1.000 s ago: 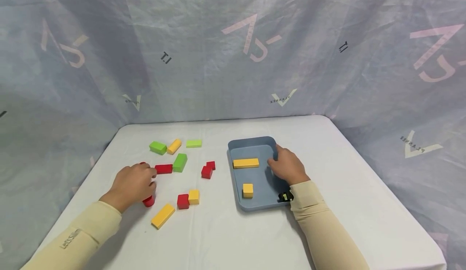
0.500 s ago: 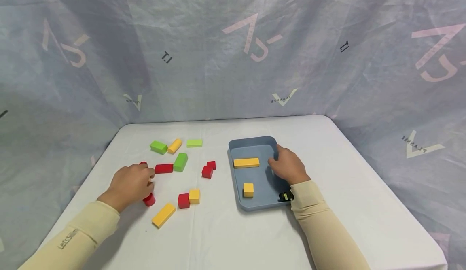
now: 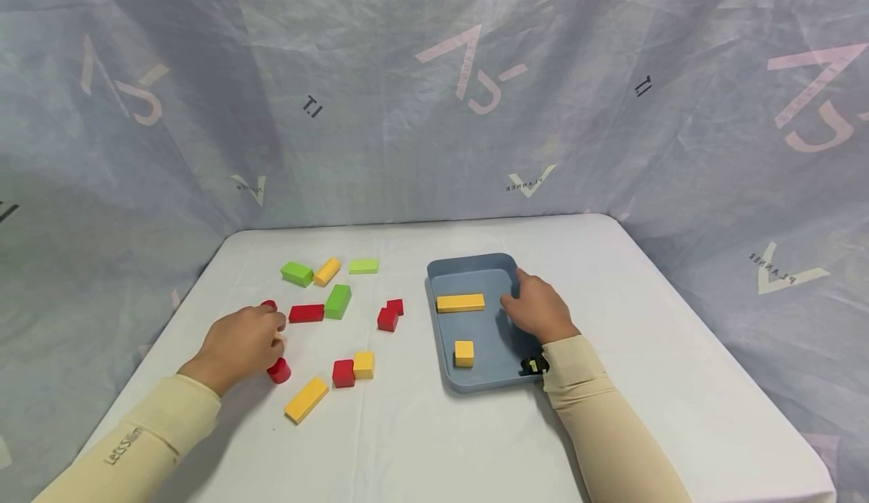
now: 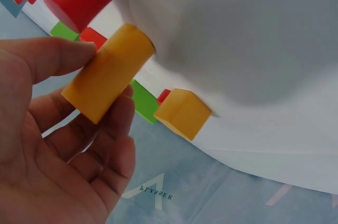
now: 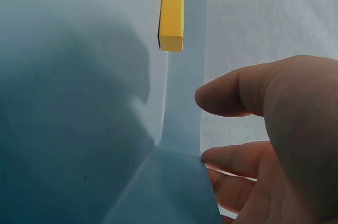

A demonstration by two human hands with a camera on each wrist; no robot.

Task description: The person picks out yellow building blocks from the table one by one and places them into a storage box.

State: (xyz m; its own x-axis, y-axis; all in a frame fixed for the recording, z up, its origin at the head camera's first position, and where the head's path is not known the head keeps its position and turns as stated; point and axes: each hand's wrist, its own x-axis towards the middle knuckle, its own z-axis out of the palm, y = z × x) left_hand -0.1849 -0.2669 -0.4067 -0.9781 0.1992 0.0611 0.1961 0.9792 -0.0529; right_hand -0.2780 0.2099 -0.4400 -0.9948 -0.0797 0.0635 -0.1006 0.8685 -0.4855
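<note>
My left hand is at the left of the table, pinching a yellow cylinder block between thumb and fingers. In the head view the hand hides most of that cylinder. Beside it stands a red cylinder block, and another red block peeks out past the knuckles. In the left wrist view a yellow block lies beyond the fingers. My right hand holds the right wall of a blue-grey tray, thumb on the inner side and fingers outside. The tray contains a long yellow block and a yellow cube.
Left of the tray lie green blocks, a flat red block, small red cubes, a red cube touching a yellow cube, and a yellow bar. A grey printed curtain hangs behind the white table.
My left hand has shifted slightly left, and a bit of the yellow cylinder block now shows between its fingers. The right hand and the tray stay in place.
</note>
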